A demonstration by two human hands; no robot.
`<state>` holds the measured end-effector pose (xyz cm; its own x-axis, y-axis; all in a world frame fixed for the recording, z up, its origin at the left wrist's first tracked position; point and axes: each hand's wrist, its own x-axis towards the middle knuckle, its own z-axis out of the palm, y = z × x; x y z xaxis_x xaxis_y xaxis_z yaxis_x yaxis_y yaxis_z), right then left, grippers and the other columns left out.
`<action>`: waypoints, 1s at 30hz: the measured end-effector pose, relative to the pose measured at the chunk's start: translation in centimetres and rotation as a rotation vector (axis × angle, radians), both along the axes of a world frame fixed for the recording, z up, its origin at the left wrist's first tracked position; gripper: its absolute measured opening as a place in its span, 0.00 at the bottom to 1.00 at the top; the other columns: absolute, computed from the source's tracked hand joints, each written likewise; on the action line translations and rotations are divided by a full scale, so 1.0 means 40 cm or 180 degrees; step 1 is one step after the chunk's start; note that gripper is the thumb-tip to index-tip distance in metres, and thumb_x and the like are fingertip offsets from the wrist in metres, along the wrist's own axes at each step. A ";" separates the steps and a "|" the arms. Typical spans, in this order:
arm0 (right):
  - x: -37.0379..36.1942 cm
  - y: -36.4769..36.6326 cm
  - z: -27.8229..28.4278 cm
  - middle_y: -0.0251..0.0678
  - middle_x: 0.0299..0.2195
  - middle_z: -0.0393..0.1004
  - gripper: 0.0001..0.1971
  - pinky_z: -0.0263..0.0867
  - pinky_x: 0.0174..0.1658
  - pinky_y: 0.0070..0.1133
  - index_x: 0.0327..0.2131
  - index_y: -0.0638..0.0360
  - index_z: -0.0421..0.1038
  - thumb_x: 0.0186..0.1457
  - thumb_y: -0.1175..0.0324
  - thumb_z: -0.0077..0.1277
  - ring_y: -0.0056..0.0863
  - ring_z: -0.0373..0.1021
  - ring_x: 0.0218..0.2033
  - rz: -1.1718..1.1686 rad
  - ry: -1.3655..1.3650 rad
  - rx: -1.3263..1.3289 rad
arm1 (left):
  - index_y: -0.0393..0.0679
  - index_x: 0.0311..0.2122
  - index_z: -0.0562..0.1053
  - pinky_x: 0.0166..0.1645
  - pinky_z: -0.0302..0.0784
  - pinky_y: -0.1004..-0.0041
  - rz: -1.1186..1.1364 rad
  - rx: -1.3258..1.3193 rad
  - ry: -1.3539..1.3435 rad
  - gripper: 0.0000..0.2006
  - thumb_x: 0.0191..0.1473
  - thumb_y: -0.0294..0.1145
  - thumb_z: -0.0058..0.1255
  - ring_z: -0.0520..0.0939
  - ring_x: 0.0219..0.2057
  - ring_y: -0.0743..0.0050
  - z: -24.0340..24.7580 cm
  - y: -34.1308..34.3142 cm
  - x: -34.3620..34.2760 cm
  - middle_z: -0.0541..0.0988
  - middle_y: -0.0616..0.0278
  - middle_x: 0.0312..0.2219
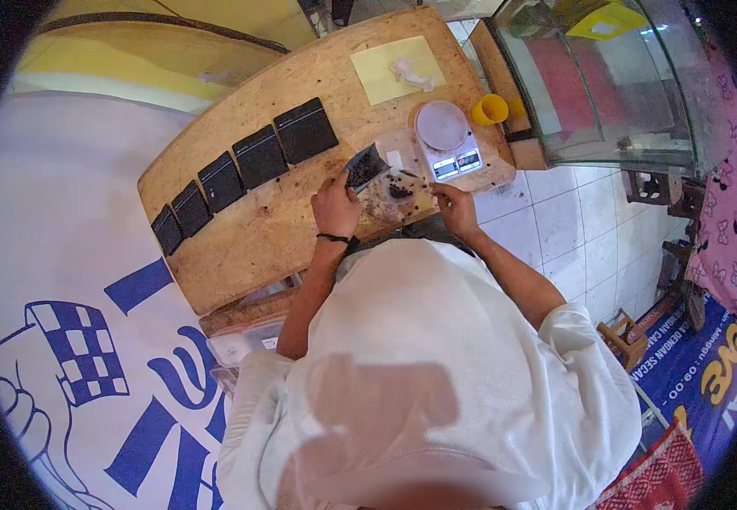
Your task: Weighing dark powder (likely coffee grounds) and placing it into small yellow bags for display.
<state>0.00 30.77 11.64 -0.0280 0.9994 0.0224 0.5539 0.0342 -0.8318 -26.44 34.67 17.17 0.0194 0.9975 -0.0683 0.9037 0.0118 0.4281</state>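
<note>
My left hand (337, 208), with a dark band at its wrist, is closed on a small black pouch (367, 167) at the table's near edge. The pouch is tilted, its mouth toward the right, and dark bits show at it. Just right of it lies clear plastic (395, 158) with a heap of dark bean-like pieces (400, 192); whether it is a bag or a tub I cannot tell. My right hand (456, 211) is closed in a pinch beside this heap, near a thin pale thing too small to name. A white kitchen scale (442, 127) with a lit display stands just beyond it.
Several black pouches (260, 156) lie in a row along the left of the wooden table (300, 217). A yellow sheet (377, 72) with crumpled clear plastic (413, 75) is at the back. A yellow cup (491, 110) stands by the scale, near a glass case (606, 85).
</note>
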 end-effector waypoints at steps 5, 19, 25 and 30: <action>0.010 -0.009 -0.025 0.46 0.32 0.77 0.10 0.70 0.34 0.27 0.35 0.62 0.75 0.48 0.78 0.48 0.37 0.75 0.30 0.0142 0.0038 -0.0568 | 0.43 0.48 0.72 0.36 0.71 0.55 -0.0037 -0.0090 -0.0014 0.21 0.45 0.28 0.51 0.77 0.32 0.49 0.017 0.005 0.005 0.75 0.47 0.33; -0.027 0.025 -0.025 0.48 0.23 0.76 0.06 0.70 0.26 0.25 0.27 0.67 0.73 0.48 0.76 0.47 0.31 0.76 0.25 -0.0395 -0.0138 -0.0901 | 0.42 0.45 0.75 0.37 0.74 0.58 -0.0233 -0.0212 -0.0047 0.19 0.43 0.28 0.51 0.78 0.32 0.51 0.024 -0.021 -0.009 0.77 0.46 0.30; -0.048 0.034 -0.056 0.42 0.26 0.76 0.06 0.71 0.25 0.24 0.30 0.66 0.73 0.53 0.75 0.45 0.32 0.77 0.27 -0.0920 0.1010 -0.2030 | 0.42 0.43 0.75 0.42 0.74 0.60 -0.0080 -0.0332 -0.0226 0.17 0.44 0.28 0.52 0.78 0.34 0.50 0.026 -0.016 -0.021 0.78 0.46 0.33; -0.017 0.027 -0.125 0.41 0.29 0.76 0.05 0.71 0.27 0.24 0.34 0.62 0.71 0.55 0.75 0.44 0.33 0.76 0.30 -0.1241 0.2272 -0.2671 | 0.43 0.43 0.76 0.43 0.73 0.61 0.0061 -0.0464 -0.0338 0.16 0.45 0.28 0.52 0.79 0.35 0.51 0.032 -0.017 -0.030 0.78 0.46 0.35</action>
